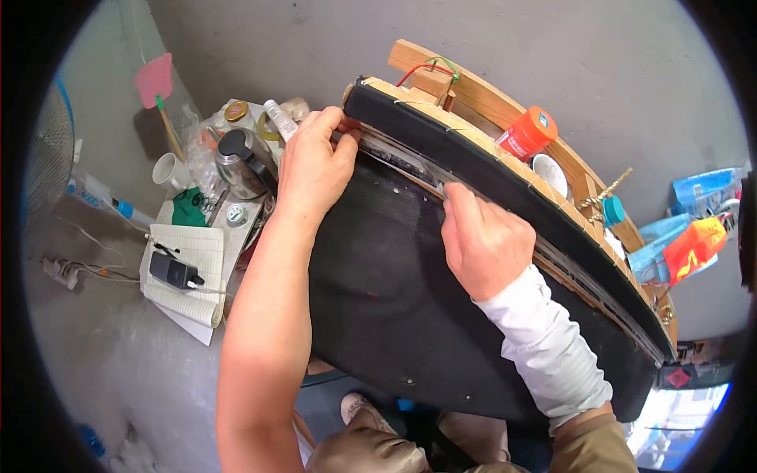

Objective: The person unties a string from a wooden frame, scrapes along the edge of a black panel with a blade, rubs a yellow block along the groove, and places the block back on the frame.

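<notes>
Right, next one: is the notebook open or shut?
The notebook is open: its ruled pages face up, a black device lying on them.

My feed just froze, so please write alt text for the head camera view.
The person's left hand and right hand are at a long narrow strip beside a curved black padded edge, over a black surface. Left of them are a kettle and an open notebook.
</notes>
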`<action>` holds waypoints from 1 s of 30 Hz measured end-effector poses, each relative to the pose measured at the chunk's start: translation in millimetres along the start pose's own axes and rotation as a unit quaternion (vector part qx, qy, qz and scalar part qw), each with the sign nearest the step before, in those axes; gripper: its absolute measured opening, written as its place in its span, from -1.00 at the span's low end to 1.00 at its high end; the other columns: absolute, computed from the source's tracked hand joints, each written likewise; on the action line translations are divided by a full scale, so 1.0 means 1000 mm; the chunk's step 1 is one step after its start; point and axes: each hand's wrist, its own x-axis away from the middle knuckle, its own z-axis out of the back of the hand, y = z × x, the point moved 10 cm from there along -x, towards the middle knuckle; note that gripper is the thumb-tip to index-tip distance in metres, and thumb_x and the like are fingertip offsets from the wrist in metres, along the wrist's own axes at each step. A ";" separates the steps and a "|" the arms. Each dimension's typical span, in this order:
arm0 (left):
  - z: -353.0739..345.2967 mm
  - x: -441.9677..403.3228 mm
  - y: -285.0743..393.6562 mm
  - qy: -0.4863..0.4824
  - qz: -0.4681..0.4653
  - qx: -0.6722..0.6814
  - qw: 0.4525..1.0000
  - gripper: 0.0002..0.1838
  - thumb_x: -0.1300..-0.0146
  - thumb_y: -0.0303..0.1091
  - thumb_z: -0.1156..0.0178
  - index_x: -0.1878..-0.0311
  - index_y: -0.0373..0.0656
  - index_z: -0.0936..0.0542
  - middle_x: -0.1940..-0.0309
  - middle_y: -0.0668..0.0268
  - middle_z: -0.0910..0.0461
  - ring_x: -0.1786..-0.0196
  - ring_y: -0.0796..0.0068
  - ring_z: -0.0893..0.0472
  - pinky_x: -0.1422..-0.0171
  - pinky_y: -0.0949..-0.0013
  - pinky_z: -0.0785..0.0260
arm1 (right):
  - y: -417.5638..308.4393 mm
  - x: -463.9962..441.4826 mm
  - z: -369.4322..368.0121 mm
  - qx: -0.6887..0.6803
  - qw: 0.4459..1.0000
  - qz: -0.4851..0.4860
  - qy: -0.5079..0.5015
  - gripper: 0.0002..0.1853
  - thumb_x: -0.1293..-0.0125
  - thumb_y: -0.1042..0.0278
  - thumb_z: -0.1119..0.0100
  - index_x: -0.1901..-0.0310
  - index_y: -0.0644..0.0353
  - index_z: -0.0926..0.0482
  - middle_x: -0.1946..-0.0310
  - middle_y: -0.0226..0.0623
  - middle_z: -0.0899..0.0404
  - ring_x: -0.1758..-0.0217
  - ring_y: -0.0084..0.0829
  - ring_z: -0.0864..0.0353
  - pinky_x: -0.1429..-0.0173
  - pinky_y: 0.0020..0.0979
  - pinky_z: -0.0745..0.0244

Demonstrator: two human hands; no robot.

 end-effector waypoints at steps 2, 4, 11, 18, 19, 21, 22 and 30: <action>0.000 0.000 0.000 -0.001 -0.010 0.013 1.000 -0.82 -0.24 -0.40 -0.16 0.13 -0.19 -0.64 0.19 0.15 -0.60 0.19 0.14 -0.62 0.05 0.20 -0.43 | -0.004 -0.003 0.001 -0.003 1.000 0.001 0.026 -0.73 -0.10 0.46 -0.29 0.12 0.18 -0.59 0.64 -0.39 -0.43 0.58 -0.39 -0.55 0.46 -0.36 -0.47; -0.001 0.000 -0.001 0.001 -0.018 0.023 1.000 -0.82 -0.24 -0.41 -0.16 0.13 -0.19 -0.64 0.18 0.15 -0.60 0.20 0.13 -0.62 0.05 0.21 -0.44 | -0.006 -0.006 0.002 -0.010 0.999 0.006 0.053 -0.72 -0.09 0.45 -0.30 0.11 0.18 -0.59 0.65 -0.40 -0.42 0.58 -0.40 -0.54 0.46 -0.37 -0.47; -0.003 0.000 0.001 -0.004 -0.012 0.033 0.999 -0.81 -0.22 -0.35 -0.22 0.13 -0.20 -0.65 0.16 0.14 -0.59 0.20 0.20 -0.62 0.04 0.22 -0.44 | -0.017 -0.012 -0.007 0.042 0.998 0.024 0.032 -0.68 -0.06 0.41 -0.33 0.09 0.17 -0.66 0.61 -0.42 -0.43 0.55 -0.44 -0.55 0.46 -0.41 -0.46; -0.007 -0.002 -0.003 -0.018 0.054 0.007 0.998 -0.63 -0.19 -0.17 -0.34 0.15 -0.30 -0.54 0.16 0.12 -0.56 0.14 0.21 -0.59 0.01 0.20 -0.43 | -0.018 -0.016 -0.006 0.015 0.999 0.014 0.042 -0.67 -0.11 0.50 -0.34 0.03 0.15 -0.66 0.50 -0.33 -0.45 0.55 -0.33 -0.56 0.46 -0.36 -0.46; -0.008 -0.003 -0.004 -0.019 0.054 0.006 0.998 -0.63 -0.19 -0.17 -0.34 0.15 -0.30 -0.54 0.16 0.12 -0.56 0.14 0.21 -0.59 0.01 0.20 -0.43 | -0.019 -0.015 -0.007 0.015 0.999 0.013 0.042 -0.67 -0.11 0.50 -0.34 0.03 0.15 -0.66 0.50 -0.33 -0.45 0.55 -0.33 -0.56 0.46 -0.36 -0.46; -0.010 -0.004 -0.007 -0.013 0.035 0.017 0.999 -0.58 -0.15 -0.14 -0.38 0.16 -0.32 -0.53 0.16 0.13 -0.55 0.15 0.20 -0.58 0.02 0.20 -0.42 | -0.015 -0.012 -0.014 -0.015 1.000 -0.008 0.018 -0.68 -0.13 0.51 -0.33 0.03 0.16 -0.66 0.51 -0.32 -0.45 0.55 -0.32 -0.57 0.45 -0.34 -0.47; -0.011 -0.006 -0.010 -0.013 0.035 0.016 0.999 -0.58 -0.15 -0.14 -0.38 0.16 -0.32 -0.53 0.16 0.13 -0.55 0.15 0.20 -0.58 0.02 0.20 -0.42 | -0.015 -0.011 -0.015 -0.016 1.000 -0.008 0.019 -0.68 -0.13 0.51 -0.33 0.03 0.16 -0.66 0.51 -0.32 -0.45 0.55 -0.32 -0.57 0.45 -0.34 -0.47; -0.008 -0.001 -0.006 -0.004 0.047 0.006 0.999 -0.65 -0.12 -0.15 -0.40 0.31 -0.27 -0.58 0.28 0.16 -0.51 0.22 0.25 -0.56 0.06 0.23 -0.41 | -0.011 -0.006 -0.005 -0.070 0.997 0.011 0.024 -0.68 -0.09 0.48 -0.36 0.06 0.17 -0.64 0.53 -0.31 -0.43 0.49 -0.28 -0.58 0.42 -0.31 -0.47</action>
